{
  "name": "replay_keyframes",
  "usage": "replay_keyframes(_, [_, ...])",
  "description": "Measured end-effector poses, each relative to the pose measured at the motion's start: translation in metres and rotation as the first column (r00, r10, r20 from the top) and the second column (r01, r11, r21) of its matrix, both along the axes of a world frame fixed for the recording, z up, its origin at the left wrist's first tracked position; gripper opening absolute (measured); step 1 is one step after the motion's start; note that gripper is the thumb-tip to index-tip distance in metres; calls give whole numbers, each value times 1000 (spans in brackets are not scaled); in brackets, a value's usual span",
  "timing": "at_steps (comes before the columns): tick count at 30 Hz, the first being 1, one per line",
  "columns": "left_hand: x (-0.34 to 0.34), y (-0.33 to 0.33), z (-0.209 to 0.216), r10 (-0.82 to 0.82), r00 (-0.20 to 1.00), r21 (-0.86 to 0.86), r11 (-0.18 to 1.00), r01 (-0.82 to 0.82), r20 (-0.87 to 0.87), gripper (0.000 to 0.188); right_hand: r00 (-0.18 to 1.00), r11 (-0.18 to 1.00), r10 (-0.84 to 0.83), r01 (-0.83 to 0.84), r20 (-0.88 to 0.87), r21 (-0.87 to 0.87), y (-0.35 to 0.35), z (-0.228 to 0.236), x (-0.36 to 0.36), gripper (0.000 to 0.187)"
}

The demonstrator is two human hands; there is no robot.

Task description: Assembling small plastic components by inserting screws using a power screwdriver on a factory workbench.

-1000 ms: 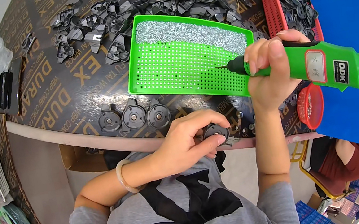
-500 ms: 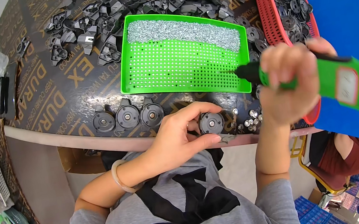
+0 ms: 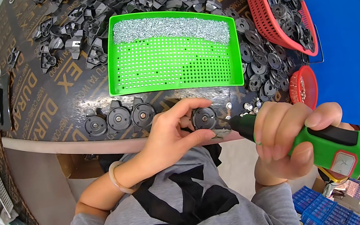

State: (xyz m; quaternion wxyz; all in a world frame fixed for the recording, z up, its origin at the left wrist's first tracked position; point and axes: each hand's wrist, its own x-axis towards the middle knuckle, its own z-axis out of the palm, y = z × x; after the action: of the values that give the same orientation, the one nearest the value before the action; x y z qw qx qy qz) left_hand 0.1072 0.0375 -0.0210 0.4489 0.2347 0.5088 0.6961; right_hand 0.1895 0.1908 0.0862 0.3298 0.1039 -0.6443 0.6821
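Note:
At the table's near edge my left hand [image 3: 168, 126] curls its fingers and thumb around a round black plastic part [image 3: 204, 118] with a small metal centre. My right hand [image 3: 292, 136] is wrapped around a green electric screwdriver [image 3: 329, 153]. The tool's black nose [image 3: 243, 126] points left toward the round part, a short gap away, and its bit is hard to make out. Left of my left hand, three black assemblies [image 3: 119, 118] stand in a row. Several small metal pieces [image 3: 249, 107] lie just beyond the screwdriver's nose.
A green perforated tray [image 3: 156, 87] holds a band of silvery screws [image 3: 170, 30]. Black brackets [image 3: 77, 20] are heaped behind it. On the right are loose black discs [image 3: 260, 64], a red basket [image 3: 264, 15] of more discs, and a small red bowl [image 3: 311, 84].
My right hand has brought the screwdriver down from beside the tray toward the near edge. My left hand still holds the round part. The whole view has shifted slightly.

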Motion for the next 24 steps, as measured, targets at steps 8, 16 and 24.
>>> replay_keyframes(8, [1, 0, -2, 6, 1000, -13, 1000, -6, -14, 50, 998, 998, -60, 58, 34, 38, -5, -1, 2, 32])
replay_keyframes(16, [-6, -1, 10, -96, 993, -102, 989, 103, 72, 54, 994, 992, 105, -106, 26, 65, 11, -7, 6, 45])
replay_keyframes(24, [-9, -1, 14, -108, 991, -117, 988, 98, -84, 54, 999, 997, 51, -51, 5, 51, 5, -8, 5, 44])
